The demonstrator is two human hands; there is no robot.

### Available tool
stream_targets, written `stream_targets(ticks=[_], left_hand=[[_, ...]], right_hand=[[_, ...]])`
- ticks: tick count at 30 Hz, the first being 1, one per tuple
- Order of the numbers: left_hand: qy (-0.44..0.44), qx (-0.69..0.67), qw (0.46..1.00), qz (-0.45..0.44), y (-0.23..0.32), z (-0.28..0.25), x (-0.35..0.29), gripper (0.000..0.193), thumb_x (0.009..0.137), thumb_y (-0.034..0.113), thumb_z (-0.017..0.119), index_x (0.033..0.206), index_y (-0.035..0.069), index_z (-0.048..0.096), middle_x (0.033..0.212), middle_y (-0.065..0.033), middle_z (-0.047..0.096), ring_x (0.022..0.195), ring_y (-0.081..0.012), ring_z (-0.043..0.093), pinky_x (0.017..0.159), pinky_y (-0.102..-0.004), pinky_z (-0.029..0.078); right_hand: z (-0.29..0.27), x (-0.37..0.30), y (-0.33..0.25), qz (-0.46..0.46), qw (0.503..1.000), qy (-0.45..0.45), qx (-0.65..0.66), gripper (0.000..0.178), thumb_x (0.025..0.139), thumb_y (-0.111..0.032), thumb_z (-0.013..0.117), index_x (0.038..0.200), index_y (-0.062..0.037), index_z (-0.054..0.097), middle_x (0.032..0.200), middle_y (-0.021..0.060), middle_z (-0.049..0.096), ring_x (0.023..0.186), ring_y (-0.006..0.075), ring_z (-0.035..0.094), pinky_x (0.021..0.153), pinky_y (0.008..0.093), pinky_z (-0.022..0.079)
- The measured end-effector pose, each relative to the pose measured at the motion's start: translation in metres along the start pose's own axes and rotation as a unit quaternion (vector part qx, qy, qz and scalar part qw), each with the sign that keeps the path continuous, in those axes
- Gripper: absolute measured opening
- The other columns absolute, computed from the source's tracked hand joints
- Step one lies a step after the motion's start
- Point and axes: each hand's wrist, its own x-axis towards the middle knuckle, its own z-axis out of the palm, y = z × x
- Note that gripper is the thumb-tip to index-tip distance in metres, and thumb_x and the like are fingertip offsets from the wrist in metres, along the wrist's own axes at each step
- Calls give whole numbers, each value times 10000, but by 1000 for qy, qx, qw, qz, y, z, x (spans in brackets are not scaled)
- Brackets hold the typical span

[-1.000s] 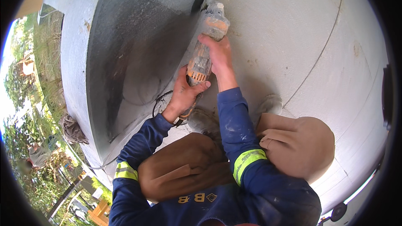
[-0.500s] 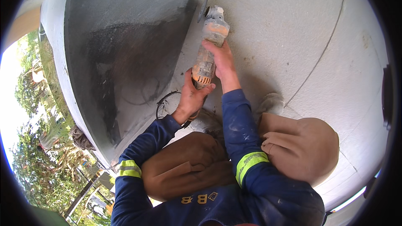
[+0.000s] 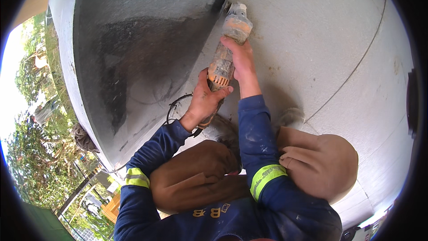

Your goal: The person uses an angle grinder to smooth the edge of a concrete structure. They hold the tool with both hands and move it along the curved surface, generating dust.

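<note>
An orange angle grinder, coated in grey dust, is held in both my hands with its head pointing away from me. My left hand wraps round its rear end near the vent slots. Farther up, my right hand grips the body just behind the gear head. The disc is at the far corner of the dark-stained grey wall panel; whether it touches the surface I cannot make out. A black cord loops beside my left wrist.
Pale grey concrete floor with a thin curved line stretches to the right. My bent knees in brown trousers are close below my arms. A dark crumpled cloth lies by the panel's outer edge at left, with greenery beyond.
The grinder and both hands have shifted slightly right in the picture, as has the panel. The disc, earlier seen as a clear oval apart from the corner, now overlaps it.
</note>
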Motion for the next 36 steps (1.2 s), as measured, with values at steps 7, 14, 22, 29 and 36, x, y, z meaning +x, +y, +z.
stream_targets(ticks=[7, 14, 22, 29, 36], left_hand=[[-7, -32, 999, -2, 8, -1, -8, 742, 872, 157, 829, 1421, 9, 353, 1094, -99, 622, 835, -144, 628, 631, -301, 559], [-27, -21, 999, 24, 10, -21, -28, 667, 892, 124, 807, 1397, 14, 384, 1119, -91, 634, 861, -144, 641, 673, -304, 578], [-38, -25, 999, 17, 5, -28, -18, 651, 883, 137, 818, 1369, 10, 404, 1117, -95, 637, 861, -155, 650, 673, -311, 597], [-49, -43, 998, -10, 3, -34, -16, 730, 872, 147, 831, 1422, -6, 376, 1072, -88, 641, 822, -144, 635, 678, -308, 565], [-50, -37, 998, -23, -6, -32, -9, 657, 879, 166, 828, 1373, 10, 422, 1085, -88, 638, 820, -156, 652, 664, -312, 586]], right_hand=[[6, -9, -3, -23, 999, 9, -25, 554, 838, -95, 785, 1304, 31, 512, 1127, 135, 661, 969, 232, 674, 794, 384, 570], [26, -39, -5, -75, 993, 31, -85, 616, 787, -151, 826, 1243, 84, 483, 1096, 203, 659, 946, 263, 680, 797, 389, 565], [27, -29, 0, -84, 982, 60, -157, 687, 751, -268, 835, 1187, 110, 462, 1062, 297, 663, 935, 384, 700, 829, 448, 555], [29, -29, 10, -104, 976, 78, -174, 720, 754, -282, 833, 1204, 116, 436, 1063, 316, 662, 948, 410, 697, 861, 454, 547], [22, -17, 19, -75, 979, 94, -168, 729, 746, -277, 838, 1209, 114, 432, 1066, 317, 668, 964, 414, 699, 863, 452, 551]])
